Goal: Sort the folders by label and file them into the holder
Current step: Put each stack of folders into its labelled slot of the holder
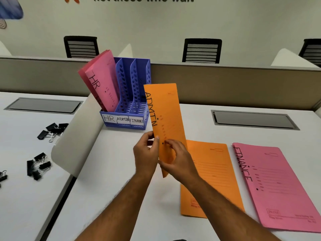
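Note:
An orange folder marked ADMIN [165,115] stands almost upright in the air, just in front of and right of the blue holder [125,121]. My left hand [145,155] grips its lower left edge and my right hand [175,158] holds its lower front face. The holder has three slots labelled HR, ADMIN and FINANCE. Pink folders marked HR [100,80] lean in the left slot; the other two slots look empty. Another orange folder [213,180] lies flat on the desk to the right. Beside it lies a stack of pink folders marked FINANCE [281,186].
A white curved divider [78,136] splits the desks left of the holder. Several black binder clips [50,131] are scattered on the left desk. Grey cable hatches [253,119] are set into both desks. A brown partition [225,84] and black chairs stand behind.

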Action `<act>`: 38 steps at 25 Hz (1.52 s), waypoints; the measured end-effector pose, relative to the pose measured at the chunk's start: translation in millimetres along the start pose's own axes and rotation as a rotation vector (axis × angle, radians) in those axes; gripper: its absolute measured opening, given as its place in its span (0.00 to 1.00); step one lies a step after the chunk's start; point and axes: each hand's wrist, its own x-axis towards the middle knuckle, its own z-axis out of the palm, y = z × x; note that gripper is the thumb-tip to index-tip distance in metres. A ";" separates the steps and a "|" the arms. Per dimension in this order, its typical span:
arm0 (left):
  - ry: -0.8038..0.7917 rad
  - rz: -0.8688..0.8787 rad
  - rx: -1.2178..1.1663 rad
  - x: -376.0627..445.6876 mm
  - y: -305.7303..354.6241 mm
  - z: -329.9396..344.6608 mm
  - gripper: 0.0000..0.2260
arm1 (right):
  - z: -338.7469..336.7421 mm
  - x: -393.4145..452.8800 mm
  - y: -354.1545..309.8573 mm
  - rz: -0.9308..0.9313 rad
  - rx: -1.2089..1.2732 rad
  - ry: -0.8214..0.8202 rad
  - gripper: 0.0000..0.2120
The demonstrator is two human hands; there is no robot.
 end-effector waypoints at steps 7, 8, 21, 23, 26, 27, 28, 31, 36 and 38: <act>0.230 0.090 -0.022 69.2 10.2 -88.4 0.10 | 63.5 58.9 -80.1 -0.216 0.075 -0.018 0.34; 0.256 0.101 -0.022 78.9 11.2 -99.7 0.10 | 71.6 67.7 -91.0 -0.232 0.080 -0.022 0.34; 0.409 0.219 -0.029 205.8 6.4 -150.8 0.12 | 147.4 183.9 -162.0 -0.281 0.048 0.056 0.26; 0.403 0.228 -0.038 230.1 3.2 -145.1 0.11 | 154.9 203.1 -158.3 -0.259 0.030 0.093 0.23; 0.386 0.227 -0.074 261.3 -5.3 -131.4 0.10 | 164.7 229.2 -147.9 -0.213 0.014 0.141 0.19; 0.387 0.226 -0.081 269.9 -9.7 -126.2 0.09 | 168.2 237.1 -144.5 -0.195 0.007 0.144 0.19; 0.390 0.221 -0.087 276.6 -14.1 -121.3 0.09 | 170.8 243.6 -141.3 -0.177 -0.005 0.139 0.18; 0.380 0.187 -0.105 291.9 -29.3 -107.7 0.10 | 178.1 261.8 -131.3 -0.127 -0.055 0.135 0.19; 0.319 0.188 -0.135 304.4 -56.4 -91.2 0.06 | 188.4 282.0 -110.6 0.014 -0.065 0.128 0.17; 0.300 0.166 -0.117 303.4 -67.1 -88.1 0.03 | 196.3 281.7 -101.9 0.101 -0.100 0.150 0.17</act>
